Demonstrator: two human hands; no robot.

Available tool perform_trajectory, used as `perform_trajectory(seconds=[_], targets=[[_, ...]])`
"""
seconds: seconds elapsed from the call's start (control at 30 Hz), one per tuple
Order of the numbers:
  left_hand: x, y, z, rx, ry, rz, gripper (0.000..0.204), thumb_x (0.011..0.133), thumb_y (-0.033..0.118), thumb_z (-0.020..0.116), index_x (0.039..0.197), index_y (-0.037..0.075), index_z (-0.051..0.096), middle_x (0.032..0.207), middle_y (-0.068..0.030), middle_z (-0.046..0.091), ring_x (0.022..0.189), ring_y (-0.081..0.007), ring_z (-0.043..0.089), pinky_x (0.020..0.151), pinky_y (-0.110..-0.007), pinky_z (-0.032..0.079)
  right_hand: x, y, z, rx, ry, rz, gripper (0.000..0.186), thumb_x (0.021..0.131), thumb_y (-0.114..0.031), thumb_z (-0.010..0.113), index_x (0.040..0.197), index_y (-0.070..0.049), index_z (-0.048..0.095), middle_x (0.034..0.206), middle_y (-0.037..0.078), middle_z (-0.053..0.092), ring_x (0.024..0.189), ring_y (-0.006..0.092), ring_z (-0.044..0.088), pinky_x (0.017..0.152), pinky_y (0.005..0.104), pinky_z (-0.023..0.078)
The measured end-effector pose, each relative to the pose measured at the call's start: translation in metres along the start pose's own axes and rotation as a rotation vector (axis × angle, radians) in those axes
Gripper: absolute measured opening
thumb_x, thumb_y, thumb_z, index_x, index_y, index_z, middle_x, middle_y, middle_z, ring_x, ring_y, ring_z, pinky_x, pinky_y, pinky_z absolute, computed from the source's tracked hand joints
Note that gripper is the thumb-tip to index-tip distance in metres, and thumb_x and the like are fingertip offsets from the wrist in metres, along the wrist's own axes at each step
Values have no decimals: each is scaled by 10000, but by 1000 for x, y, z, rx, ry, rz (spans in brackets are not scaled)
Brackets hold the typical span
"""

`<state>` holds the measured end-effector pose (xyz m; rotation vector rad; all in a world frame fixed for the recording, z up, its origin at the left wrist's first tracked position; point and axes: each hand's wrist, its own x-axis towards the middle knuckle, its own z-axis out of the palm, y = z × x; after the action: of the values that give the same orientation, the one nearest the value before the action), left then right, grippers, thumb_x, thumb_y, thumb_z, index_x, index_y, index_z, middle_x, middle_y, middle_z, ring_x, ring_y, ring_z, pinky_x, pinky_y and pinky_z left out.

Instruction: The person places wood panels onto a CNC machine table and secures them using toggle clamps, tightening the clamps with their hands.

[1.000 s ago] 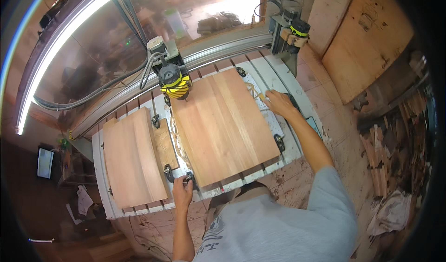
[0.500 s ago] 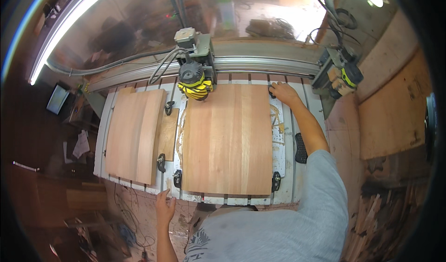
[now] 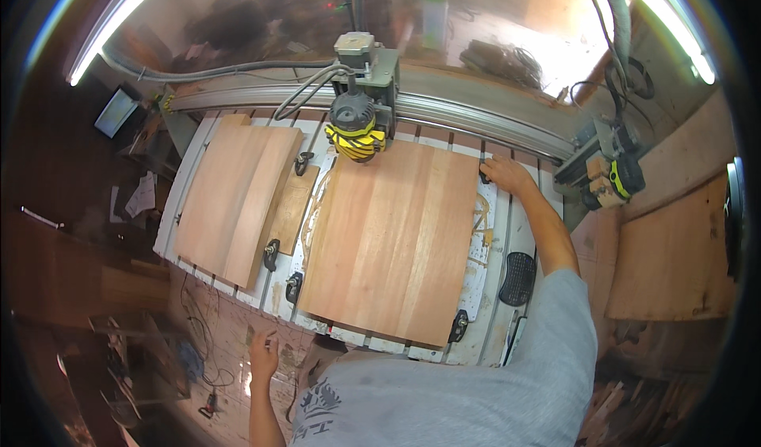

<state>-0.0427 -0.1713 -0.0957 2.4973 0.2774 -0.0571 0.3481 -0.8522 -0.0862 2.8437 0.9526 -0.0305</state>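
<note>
Reaching to the far right corner of the large wooden panel (image 3: 396,241) on the router bed (image 3: 495,288), the right hand (image 3: 507,175) now rests there open; the left hand (image 3: 263,353) has dropped off the near edge, empty

Right arm stretched far forward, right hand (image 3: 507,175) palm down with fingers curled at its far reach; left hand (image 3: 263,352) low and close to the body, loosely open, fingers pointing forward, holding nothing.
</note>
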Motion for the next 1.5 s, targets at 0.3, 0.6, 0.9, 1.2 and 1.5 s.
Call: perform_trajectory(seconds=[0.3, 0.6, 0.9, 1.2, 1.5], targets=[[-9, 2, 0, -47, -43, -186, 245, 949, 213, 642, 1119, 44, 690, 1070, -162, 662, 903, -296, 686, 787, -386, 530, -15, -28, -15, 284, 134, 313, 402, 861, -201, 731, 1202, -56, 576, 1105, 183, 658, 1048, 373, 638, 880, 472, 529], [27, 3, -4, -130, -36, -184, 297, 945, 249, 655, 1131, 21, 699, 1039, -155, 711, 890, -260, 694, 797, -365, 533, -78, -87, -32, 596, 332, 839, 555, 866, -272, 739, 1327, -22, 556, 1221, 232, 615, 1113, 387, 624, 927, 460, 503], [77, 2, -9, -247, 11, -87, 289, 953, 211, 640, 1138, -8, 684, 1037, -138, 712, 917, -228, 678, 836, -350, 524, -199, -180, 25, 469, -23, 1330, 1177, 673, -621, 804, 1515, 48, 326, 1405, 313, 493, 1320, 459, 475, 1100, 506, 404], [36, -16, -19, -370, -32, -130, 278, 976, 176, 632, 1167, -23, 660, 1028, -111, 698, 894, -174, 664, 801, -304, 522, -189, -205, 8, 469, -176, 1435, 1166, 685, -403, 874, 1562, -12, 213, 1421, 289, 457, 1243, 471, 523, 1032, 508, 479], [14, 30, -31, -802, -18, -107, 268, 1010, 208, 611, 1160, -13, 644, 1105, -114, 686, 941, -201, 698, 786, -314, 556, -186, -262, -95, 439, 330, 1052, 950, 635, -314, 792, 1436, 58, 444, 1252, 284, 603, 1169, 394, 613, 990, 441, 507]])
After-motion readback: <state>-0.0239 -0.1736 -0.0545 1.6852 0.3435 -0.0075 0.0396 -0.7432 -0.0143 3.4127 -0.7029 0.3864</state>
